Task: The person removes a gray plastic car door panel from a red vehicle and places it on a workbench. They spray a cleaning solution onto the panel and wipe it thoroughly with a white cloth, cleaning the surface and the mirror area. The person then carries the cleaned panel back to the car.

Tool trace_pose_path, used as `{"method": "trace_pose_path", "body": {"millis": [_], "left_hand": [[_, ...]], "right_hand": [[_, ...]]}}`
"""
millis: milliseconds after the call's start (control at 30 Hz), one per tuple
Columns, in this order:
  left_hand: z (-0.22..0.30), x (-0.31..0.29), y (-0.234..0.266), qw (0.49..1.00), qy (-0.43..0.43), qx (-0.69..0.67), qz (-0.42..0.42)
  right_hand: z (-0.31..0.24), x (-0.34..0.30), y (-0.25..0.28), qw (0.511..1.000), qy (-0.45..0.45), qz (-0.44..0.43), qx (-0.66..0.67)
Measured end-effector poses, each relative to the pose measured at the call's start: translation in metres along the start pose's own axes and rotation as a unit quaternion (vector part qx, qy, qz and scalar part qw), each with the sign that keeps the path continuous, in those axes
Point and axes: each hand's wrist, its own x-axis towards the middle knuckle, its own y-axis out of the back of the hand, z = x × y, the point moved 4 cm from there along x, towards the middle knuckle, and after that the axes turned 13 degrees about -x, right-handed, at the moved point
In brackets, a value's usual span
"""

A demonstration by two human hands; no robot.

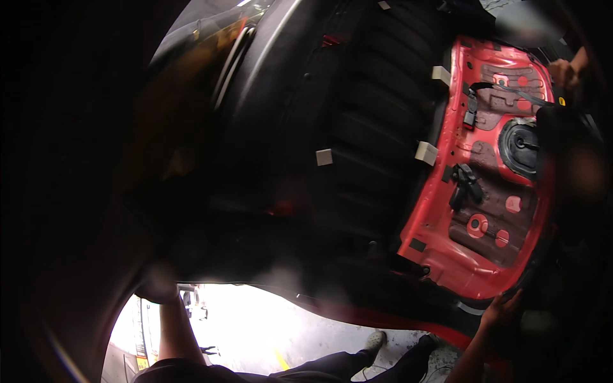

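Overhead, the red car door shell (476,210) with its black ribbed trim panel (377,127) looks heavy, stiff and sharp-edged; your right hand (501,307) has fingers spread on its lower rim, your left hand (158,284) blurred, grip unclear.

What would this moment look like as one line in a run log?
left hand: on dark panel edge, blurred | right hand: on red car body panel rim | black liner: over panel | another person's hand: far corner
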Motion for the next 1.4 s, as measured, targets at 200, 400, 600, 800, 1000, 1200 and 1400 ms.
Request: {"method": "trace_pose_path", "body": {"millis": [200, 400, 600, 800, 1000, 1200, 1400], "left_hand": [[0.011, 0.011, -0.008, 1.0, -0.015, 0.025, -0.001], [0.015, 0.022, -0.008, 0.998, -0.026, 0.052, -0.009], [0.002, 0.007, -0.001, 0.984, 0.172, -0.038, -0.027], [0.067, 0.01, 0.014, 0.867, 0.396, -0.281, 0.112], [0.265, 0.164, -0.083, 0.724, 0.379, -0.572, 0.076], [0.254, 0.335, -0.291, 0.813, 0.305, -0.488, -0.08], [0.135, 0.262, -0.454, 0.782, 0.366, -0.258, -0.433]], "right_hand": [[0.003, 0.007, -0.029, 0.987, -0.042, 0.154, -0.004], [0.006, 0.006, -0.022, 0.977, -0.018, 0.21, 0.002], [0.0, 0.004, -0.018, 0.975, -0.025, 0.211, -0.059], [-0.002, 0.003, -0.019, 0.969, -0.021, 0.226, -0.097], [0.008, 0.01, -0.029, 0.971, -0.008, 0.221, -0.089], [0.011, 0.007, -0.037, 0.971, 0.009, 0.237, -0.032], [0.019, 0.004, -0.027, 0.982, -0.041, 0.174, -0.054]]}}
